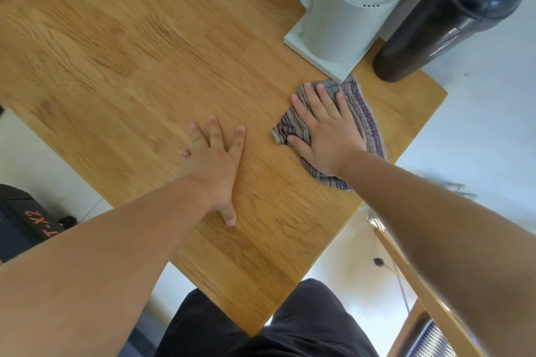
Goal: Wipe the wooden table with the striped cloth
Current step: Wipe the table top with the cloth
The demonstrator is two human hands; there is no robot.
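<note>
Head view, kettle point(345, 9) touching striped cloth point(367, 113)

Right hand point(324, 136) flat on striped cloth point(365, 113), wooden table point(130, 52) (left hand point(216, 159) flat)

One wooden table point(145, 66), one striped cloth point(362, 113), one white kettle point(348, 9), one dark bottle point(441, 23), two hands point(220, 159).

Striped cloth point(359, 113): middle hidden under right hand point(324, 136). White kettle point(348, 6): top cut off at far edge. Dark bottle point(441, 17): cap blurred, cropped. Black case point(20, 226), near left: lettering partly cut off.
</note>
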